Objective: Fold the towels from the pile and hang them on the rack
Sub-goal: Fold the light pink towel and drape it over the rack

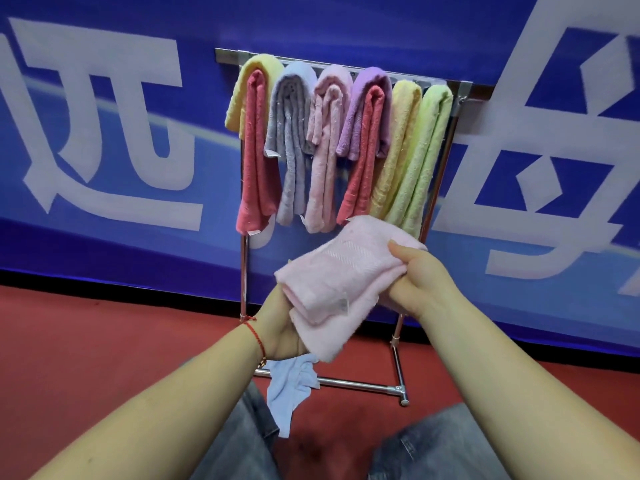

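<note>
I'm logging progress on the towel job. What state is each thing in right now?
Pale pink towel: folded, held in the air in front of the rack by both hands.
Left hand: grips the towel's lower left end.
Right hand: grips the towel's right end.
Rack: standing upright, its top bars crowded with folded towels.
Hung towels: folded, draped over the bars.
Light blue towel: unfolded, crumpled, down by the rack's base.

You see everything from one wide-angle camera worn on your head, tilted forward and down along both forearms. It sits close to the folded pale pink terry towel point(341, 282), with the chrome tube rack point(360, 384) just beyond. The picture's slant suggests your head is perhaps slightly cocked. No second view overlaps.
</note>
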Demonstrator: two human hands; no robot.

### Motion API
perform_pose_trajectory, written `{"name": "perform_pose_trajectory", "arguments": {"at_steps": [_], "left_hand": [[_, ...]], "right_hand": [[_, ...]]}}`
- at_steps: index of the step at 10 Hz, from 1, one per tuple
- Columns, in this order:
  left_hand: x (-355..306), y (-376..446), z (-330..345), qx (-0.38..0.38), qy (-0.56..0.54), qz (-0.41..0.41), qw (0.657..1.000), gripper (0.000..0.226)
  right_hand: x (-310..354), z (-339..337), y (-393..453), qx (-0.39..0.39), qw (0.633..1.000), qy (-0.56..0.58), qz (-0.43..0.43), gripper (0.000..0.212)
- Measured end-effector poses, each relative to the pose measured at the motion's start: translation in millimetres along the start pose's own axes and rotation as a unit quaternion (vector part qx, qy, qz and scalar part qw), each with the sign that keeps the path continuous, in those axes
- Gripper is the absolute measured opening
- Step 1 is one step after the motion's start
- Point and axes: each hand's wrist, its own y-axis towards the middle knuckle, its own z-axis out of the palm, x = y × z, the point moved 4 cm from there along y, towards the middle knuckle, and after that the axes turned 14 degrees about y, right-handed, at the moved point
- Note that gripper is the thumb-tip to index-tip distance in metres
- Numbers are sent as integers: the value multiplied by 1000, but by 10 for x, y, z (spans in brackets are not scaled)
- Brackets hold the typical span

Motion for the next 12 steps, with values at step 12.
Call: {"name": "perform_pose_trajectory", "arguments": {"at_steps": [12], "left_hand": [[-503, -46, 457, -298, 590, 299, 689, 44]], "right_hand": [[-472, 10, -116, 97, 847, -479, -211, 33]]}}
